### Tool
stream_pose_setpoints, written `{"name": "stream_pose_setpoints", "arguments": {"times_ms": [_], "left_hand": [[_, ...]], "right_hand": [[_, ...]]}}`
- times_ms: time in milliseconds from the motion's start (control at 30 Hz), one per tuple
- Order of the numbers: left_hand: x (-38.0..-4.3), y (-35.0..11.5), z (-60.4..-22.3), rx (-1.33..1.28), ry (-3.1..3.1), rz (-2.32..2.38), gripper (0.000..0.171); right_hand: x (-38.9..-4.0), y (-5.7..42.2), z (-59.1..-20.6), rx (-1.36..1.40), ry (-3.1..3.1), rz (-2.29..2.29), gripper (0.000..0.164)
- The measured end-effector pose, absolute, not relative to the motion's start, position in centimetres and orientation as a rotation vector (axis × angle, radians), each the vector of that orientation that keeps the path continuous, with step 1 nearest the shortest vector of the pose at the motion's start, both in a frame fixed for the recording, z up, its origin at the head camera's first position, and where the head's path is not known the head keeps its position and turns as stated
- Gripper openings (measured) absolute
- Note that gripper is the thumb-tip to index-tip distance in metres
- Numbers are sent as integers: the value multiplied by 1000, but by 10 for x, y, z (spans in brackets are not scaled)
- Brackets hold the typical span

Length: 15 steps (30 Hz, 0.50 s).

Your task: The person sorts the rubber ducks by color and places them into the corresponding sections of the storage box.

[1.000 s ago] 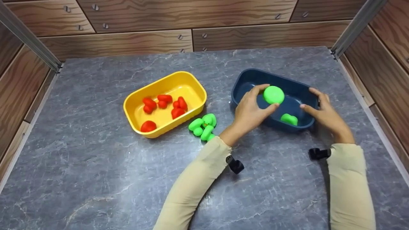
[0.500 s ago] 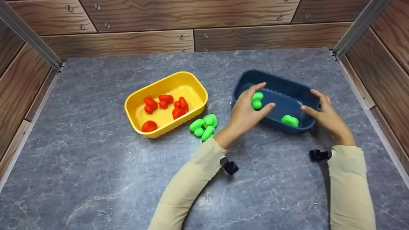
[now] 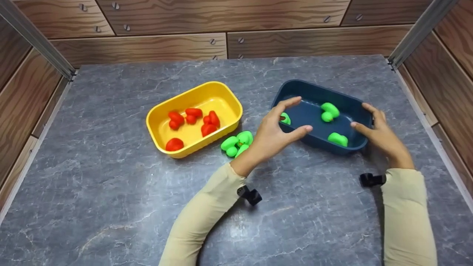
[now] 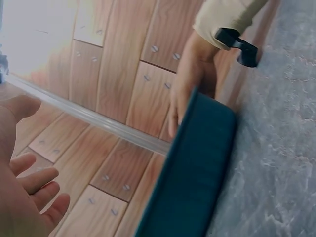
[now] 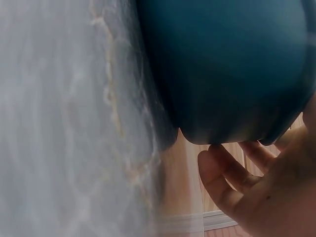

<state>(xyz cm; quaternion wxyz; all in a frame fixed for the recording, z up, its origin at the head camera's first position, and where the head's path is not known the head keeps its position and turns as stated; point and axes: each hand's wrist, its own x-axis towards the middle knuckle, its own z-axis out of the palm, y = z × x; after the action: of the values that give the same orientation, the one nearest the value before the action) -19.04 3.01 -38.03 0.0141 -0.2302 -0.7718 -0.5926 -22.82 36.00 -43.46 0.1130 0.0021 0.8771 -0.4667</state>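
The left hand (image 3: 271,136) hovers over the near left side of the dark blue tub (image 3: 308,109), thumb and fingers spread with nothing between them. At the tub's right end the right hand (image 3: 386,140) grips the rim, thumb on the inner side and fingers outside. In the right wrist view its fingers (image 5: 217,173) lie against the tub's outer wall. Inside the tub are a green rubber duck (image 3: 330,112) near the middle, another green duck (image 3: 337,139) by the near wall, and a third green duck (image 3: 285,118) partly hidden behind the left hand.
Left of the blue tub stands a yellow tub (image 3: 177,151) with several red rubber ducks (image 3: 208,129) in it. Between the tubs, a cluster of green ducks (image 3: 231,142) sits on the grey marbled table (image 3: 111,207), partly covered by the left wrist. Wood-patterned walls (image 3: 166,18) enclose the table.
The left hand let go of a green duck, which now lies in the blue tub, and drew back to the left with fingers spread. The right hand stayed at the rim.
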Motion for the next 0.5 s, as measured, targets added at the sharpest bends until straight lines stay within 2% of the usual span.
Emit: {"name": "stream_pose_setpoints", "arguments": {"times_ms": [500], "left_hand": [[-177,-20,-389,-730,-2406,-1727,62]], "right_hand": [[-230,358,-436,38,2563,-1391,83]]}}
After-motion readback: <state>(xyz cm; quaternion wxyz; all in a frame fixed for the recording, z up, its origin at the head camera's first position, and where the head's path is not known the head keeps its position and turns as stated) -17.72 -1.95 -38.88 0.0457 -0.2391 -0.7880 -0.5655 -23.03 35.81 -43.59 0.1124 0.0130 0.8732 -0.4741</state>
